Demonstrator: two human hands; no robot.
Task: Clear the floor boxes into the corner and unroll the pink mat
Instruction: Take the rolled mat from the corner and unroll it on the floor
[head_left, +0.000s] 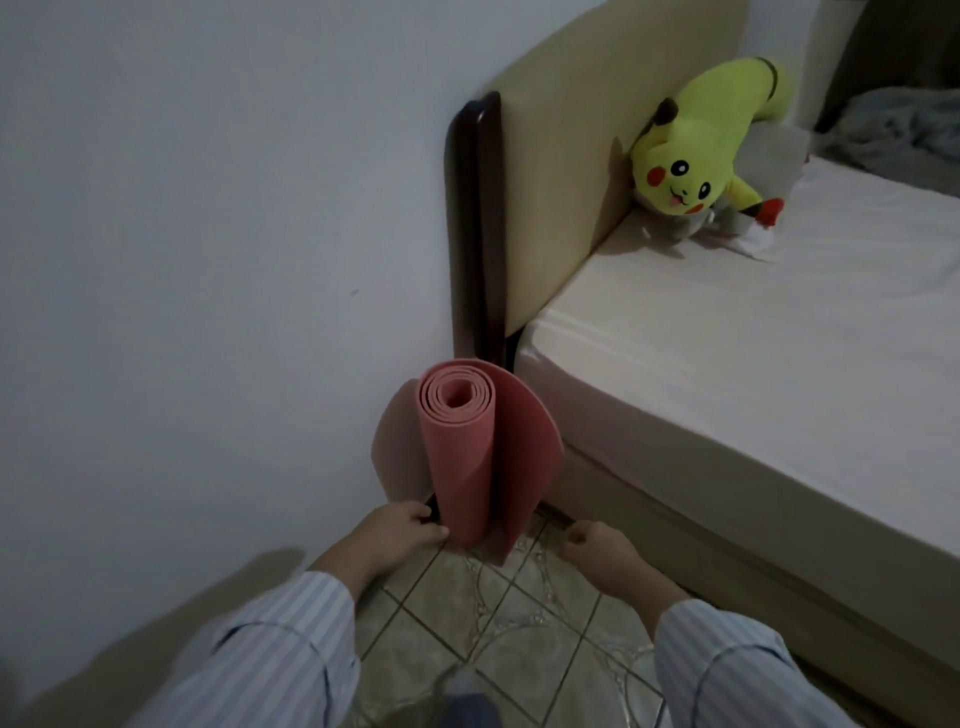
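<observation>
The pink mat (462, 447) stands upright and mostly rolled in the gap between the wall and the bed, its outer flap hanging loose to the right. My left hand (402, 530) grips the roll near its bottom left, where a dark strap shows by the fingers. My right hand (597, 551) hovers to the right of the mat's base, fingers curled shut, apart from the mat, holding nothing that I can see. No floor boxes are in view.
A bed (727, 353) with a pale sheet fills the right side; its padded headboard (566, 171) stands against the white wall (208, 260). A yellow plush toy (696, 156) leans on the headboard. The tiled floor (498, 623) lies below my hands.
</observation>
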